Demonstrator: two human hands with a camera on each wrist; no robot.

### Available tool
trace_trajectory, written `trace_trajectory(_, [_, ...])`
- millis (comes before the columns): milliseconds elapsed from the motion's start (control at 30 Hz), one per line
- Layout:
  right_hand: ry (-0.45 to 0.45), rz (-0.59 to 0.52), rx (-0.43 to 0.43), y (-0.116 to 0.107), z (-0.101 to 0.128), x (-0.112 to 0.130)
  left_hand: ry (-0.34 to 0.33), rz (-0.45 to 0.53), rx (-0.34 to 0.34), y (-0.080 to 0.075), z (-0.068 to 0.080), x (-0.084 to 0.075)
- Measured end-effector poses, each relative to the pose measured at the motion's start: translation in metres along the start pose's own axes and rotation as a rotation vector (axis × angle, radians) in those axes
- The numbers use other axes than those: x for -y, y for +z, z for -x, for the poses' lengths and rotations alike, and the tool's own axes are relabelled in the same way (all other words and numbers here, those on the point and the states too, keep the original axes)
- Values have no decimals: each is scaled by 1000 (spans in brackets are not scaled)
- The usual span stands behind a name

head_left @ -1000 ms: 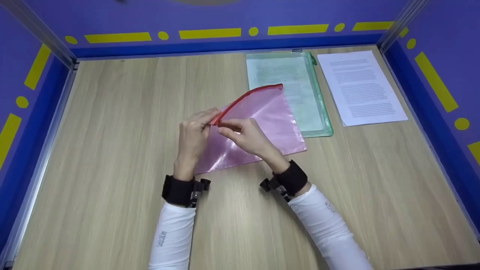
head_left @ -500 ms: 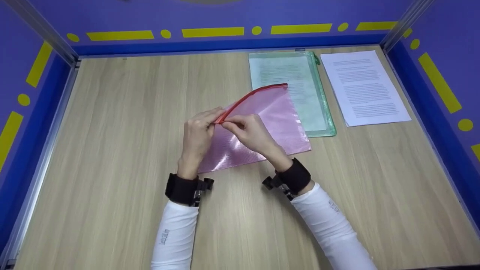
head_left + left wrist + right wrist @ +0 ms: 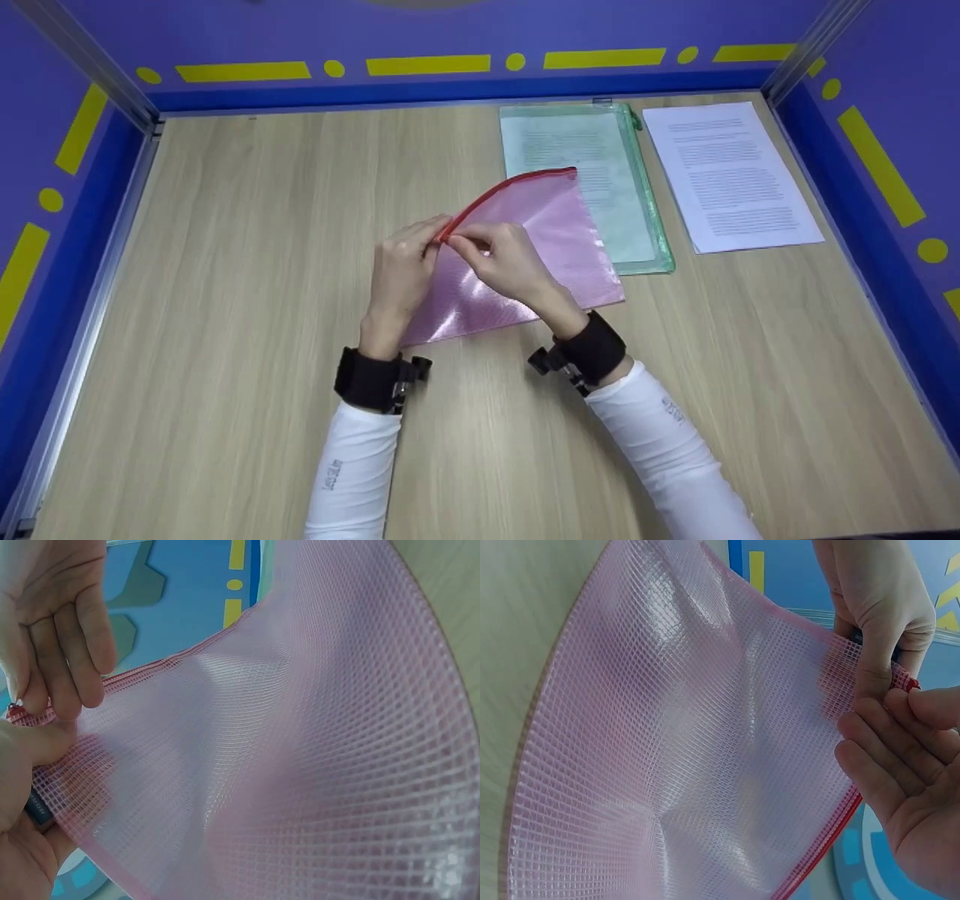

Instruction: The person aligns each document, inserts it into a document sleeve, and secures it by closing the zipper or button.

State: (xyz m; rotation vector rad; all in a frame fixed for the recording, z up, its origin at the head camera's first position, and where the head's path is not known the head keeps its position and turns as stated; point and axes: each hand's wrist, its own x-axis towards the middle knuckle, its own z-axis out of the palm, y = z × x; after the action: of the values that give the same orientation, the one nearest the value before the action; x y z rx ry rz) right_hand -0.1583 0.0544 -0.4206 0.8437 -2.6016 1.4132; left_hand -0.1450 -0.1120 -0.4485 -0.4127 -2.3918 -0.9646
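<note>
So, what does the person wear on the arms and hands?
Both hands, the left hand and the right hand, are bare. Each arm has a long white sleeve with small grey lettering. A wide black wrist strap sits on each wrist, and a small black camera mount is fixed to it.

We see 1 pink mesh zip pouch (image 3: pixel 525 255) with a red zipper edge, lifted at its near-left corner, its far end resting mid-table.
</note>
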Motion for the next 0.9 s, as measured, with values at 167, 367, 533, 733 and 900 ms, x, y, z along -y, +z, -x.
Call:
trace_trajectory(167, [-2,54,0,-1,-1,2,-1,13,8,1,1,2])
trace_trajectory(367, [4,92,4,-3,-3,4,-6,59,14,2,2,5])
trace_trajectory(533, [21,93,-3,-7,-6,3,-1,65,7,2,1,4])
trace_trajectory(733, [40,98,-29,-10,-10,-4,-17,69,6,1,0,4])
trace_trajectory(900, [78,118,-47,-14,-15,-14,-9,76,-7,0,1,5])
